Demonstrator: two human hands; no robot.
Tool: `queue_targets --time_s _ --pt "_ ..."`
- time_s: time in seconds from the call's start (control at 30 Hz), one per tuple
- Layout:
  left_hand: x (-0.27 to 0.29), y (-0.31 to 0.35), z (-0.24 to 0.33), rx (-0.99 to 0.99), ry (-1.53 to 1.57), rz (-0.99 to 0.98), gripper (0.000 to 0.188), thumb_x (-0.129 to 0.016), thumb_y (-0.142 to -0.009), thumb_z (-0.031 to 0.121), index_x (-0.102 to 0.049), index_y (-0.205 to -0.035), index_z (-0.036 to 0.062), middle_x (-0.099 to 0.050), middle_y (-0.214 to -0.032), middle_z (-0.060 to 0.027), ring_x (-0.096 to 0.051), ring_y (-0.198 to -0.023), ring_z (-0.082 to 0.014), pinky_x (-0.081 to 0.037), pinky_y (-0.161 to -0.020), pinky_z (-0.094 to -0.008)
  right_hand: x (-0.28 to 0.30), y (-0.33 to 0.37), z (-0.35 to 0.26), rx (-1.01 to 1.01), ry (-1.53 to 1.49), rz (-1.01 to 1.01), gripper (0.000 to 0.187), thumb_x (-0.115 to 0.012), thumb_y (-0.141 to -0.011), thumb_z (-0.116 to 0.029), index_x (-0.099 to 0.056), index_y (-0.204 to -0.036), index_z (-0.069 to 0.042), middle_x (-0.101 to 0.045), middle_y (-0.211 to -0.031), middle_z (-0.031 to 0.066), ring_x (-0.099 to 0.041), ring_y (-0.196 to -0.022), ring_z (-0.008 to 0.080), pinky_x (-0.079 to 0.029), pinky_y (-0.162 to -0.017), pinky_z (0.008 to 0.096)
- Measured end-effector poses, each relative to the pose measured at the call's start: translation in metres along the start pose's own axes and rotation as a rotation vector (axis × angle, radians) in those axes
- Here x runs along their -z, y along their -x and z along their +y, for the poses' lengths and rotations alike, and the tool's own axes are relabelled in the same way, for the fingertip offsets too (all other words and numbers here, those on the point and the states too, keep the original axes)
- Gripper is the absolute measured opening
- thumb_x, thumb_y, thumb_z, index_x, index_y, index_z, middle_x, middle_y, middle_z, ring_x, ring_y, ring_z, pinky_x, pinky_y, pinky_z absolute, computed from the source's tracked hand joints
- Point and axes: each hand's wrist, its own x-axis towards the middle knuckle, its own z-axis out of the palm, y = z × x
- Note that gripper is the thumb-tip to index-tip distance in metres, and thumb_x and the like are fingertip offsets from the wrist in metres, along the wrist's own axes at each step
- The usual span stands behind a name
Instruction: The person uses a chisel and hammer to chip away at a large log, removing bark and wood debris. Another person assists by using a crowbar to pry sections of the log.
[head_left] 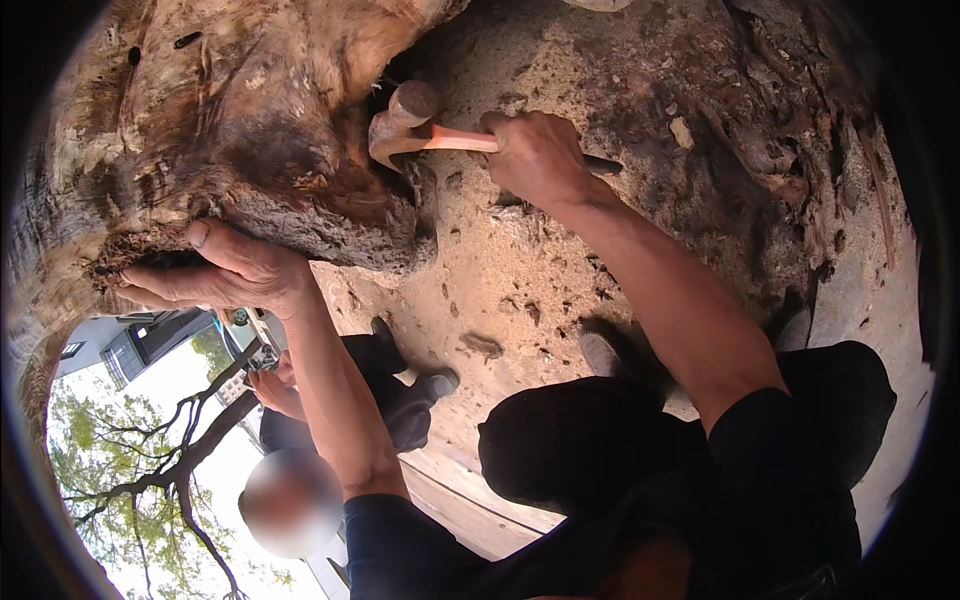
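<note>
Both my arms bare to the short dark sleeves, reaching up and away from me. My left hand (225,270) is open and flat, fingers pressed together and pointing left, thumb raised with the nail showing, wrist bent back, forearm running straight down toward my shoulder. My right hand (540,155) is closed in a fist, knuckles up, fingers wrapped tight, wrist level; that forearm slants down to the right. My knees are bent beneath, in dark trousers.
</note>
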Motion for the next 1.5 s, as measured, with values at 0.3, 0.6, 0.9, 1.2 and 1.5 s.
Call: queue_targets --time_s 0.3,0.6,0.9,1.2,1.5 --pt "-0.001 -0.002 0.009 0.059 -0.007 -0.022 0.102 -0.045 -0.094 0.074 -0.029 -0.156 -0.0053 -0.017 -0.161 -0.0348 -0.014 -0.152 -0.0458 -0.015 -0.119 -0.0628 -0.004 0.056 0.029 -0.458 0.013 -0.256 0.017 -0.067 -0.092 -0.015 -0.073 -0.100 -0.002 -0.073 -0.079 0.0143 -0.070 -0.063 0.0235 -0.057 -0.060 0.0398" --pt "0.001 0.000 0.002 0.085 0.003 -0.003 0.106 -0.049 -0.092 0.075 -0.029 -0.155 -0.0067 -0.020 -0.161 -0.0354 -0.016 -0.152 -0.0472 -0.013 -0.121 -0.0614 -0.037 0.064 0.071 -0.610 0.118 -0.374 0.039 -0.069 -0.089 -0.025 -0.070 -0.119 0.000 -0.074 -0.094 0.0185 -0.074 -0.082 0.0266 -0.057 -0.070 0.0400" --pt "-0.001 0.001 0.001 0.023 0.011 -0.021 0.090 -0.053 -0.099 0.058 -0.027 -0.158 -0.0039 -0.019 -0.162 -0.0321 -0.013 -0.153 -0.0430 -0.011 -0.122 -0.0588 -0.051 -0.009 -0.028 -0.466 -0.919 -0.257 0.062 -0.068 -0.094 -0.053 -0.064 -0.116 0.005 -0.068 -0.106 0.0186 -0.068 -0.094 0.0255 -0.060 -0.072 0.0398" --pt "-0.001 0.002 -0.009 -0.023 0.116 -0.034 0.084 -0.053 -0.100 0.054 -0.025 -0.160 0.0029 -0.016 -0.164 -0.0279 -0.012 -0.154 -0.0399 -0.015 -0.122 -0.0573 -0.085 0.045 -0.023 -0.852 -1.448 -0.141 0.026 -0.072 -0.093 -0.021 -0.070 -0.108 0.000 -0.070 -0.090 0.0128 -0.066 -0.060 0.0203 -0.059 -0.048 0.0318" --pt "0.001 0.003 0.001 0.033 0.085 -0.034 0.091 -0.053 -0.098 0.060 -0.025 -0.158 -0.0027 -0.015 -0.164 -0.0296 -0.013 -0.153 -0.0417 -0.014 -0.122 -0.0580 -0.108 0.059 -0.019 -0.052 -0.587 0.161 0.043 -0.079 -0.087 -0.021 -0.063 -0.120 0.002 -0.068 -0.110 0.0198 -0.068 -0.101 0.0281 -0.058 -0.082 0.0391"
